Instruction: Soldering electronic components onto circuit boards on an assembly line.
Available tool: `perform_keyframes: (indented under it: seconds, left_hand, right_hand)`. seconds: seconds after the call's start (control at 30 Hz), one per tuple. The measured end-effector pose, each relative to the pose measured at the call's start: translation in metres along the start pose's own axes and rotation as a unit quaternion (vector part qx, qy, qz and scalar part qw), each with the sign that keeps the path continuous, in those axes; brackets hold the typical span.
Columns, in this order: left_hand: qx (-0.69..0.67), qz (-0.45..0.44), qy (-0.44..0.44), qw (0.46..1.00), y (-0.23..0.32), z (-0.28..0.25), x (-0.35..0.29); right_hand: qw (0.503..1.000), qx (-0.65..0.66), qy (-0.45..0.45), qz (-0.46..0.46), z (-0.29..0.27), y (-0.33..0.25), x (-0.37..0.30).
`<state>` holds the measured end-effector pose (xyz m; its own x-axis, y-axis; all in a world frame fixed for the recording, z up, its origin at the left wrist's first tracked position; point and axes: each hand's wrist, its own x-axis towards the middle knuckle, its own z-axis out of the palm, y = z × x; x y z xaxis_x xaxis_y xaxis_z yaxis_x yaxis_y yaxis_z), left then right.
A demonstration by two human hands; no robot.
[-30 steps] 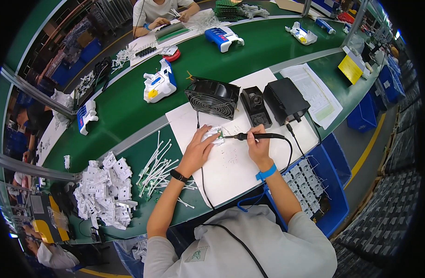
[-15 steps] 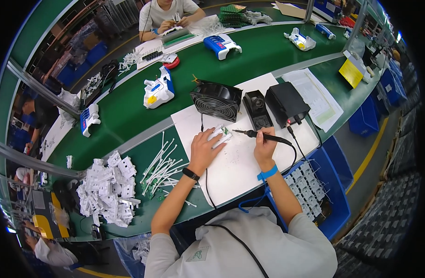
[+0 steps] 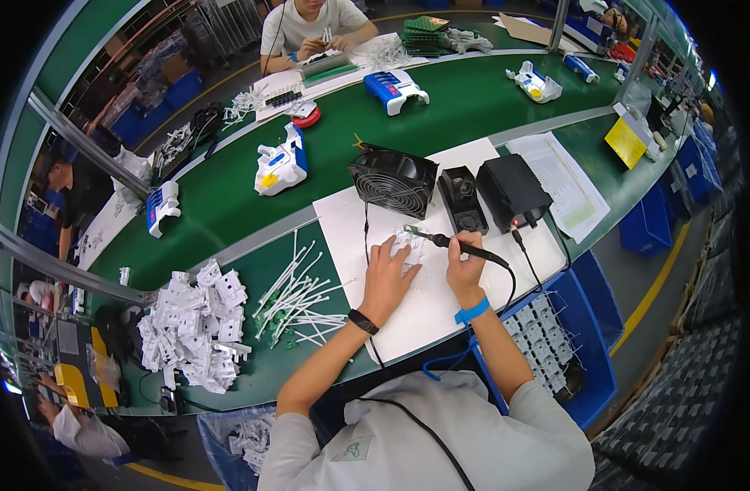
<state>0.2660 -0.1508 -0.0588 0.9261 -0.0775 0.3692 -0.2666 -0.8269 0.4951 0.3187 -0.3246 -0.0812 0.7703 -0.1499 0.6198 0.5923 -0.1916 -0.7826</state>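
My left hand (image 3: pixel 388 280) presses a small white plastic part (image 3: pixel 407 249) against the white sheet (image 3: pixel 391 331), thumb and fingers about it. A bit of green shows at the part's far end. My right hand (image 3: pixel 466 260) grips a black soldering iron (image 3: pixel 441 240) like a pen. The iron's tip points left and lies at the far end of the white part; whether it touches cannot be made out. Just beyond stand a black fan (image 3: pixel 394 182), a black soldering iron stand (image 3: pixel 463 200) and a black box with a red light (image 3: pixel 513 191).
To the left lie a heap of white plastic parts (image 3: pixel 196 327) and white strips with green ends (image 3: pixel 297 295). A blue bin (image 3: pixel 596 385) with white parts stands at my right. Blue-and-white housings (image 3: pixel 283 162) rest on the green belt (image 3: pixel 334 123). Across it, a person (image 3: pixel 313 33) works.
My left hand and the white part have shifted a little to the right. The iron's tip, apart from the part before, is now at its far end.
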Motion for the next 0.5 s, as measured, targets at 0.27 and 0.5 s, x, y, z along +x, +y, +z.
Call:
perform_keyframes:
  seconds: [0.27, 0.5]
  left_hand:
    - [0.005, 0.005, 0.049, 0.999, 0.0023, 0.0062, -0.0033]
    - [0.013, 0.011, 0.050, 0.999, 0.0004, 0.0073, -0.0037]
  right_hand:
    - [0.999, -0.014, -0.030, 0.013, 0.0038, -0.0028, 0.0029]
    - [0.997, -0.010, -0.060, 0.052, 0.0070, -0.0030, 0.0017]
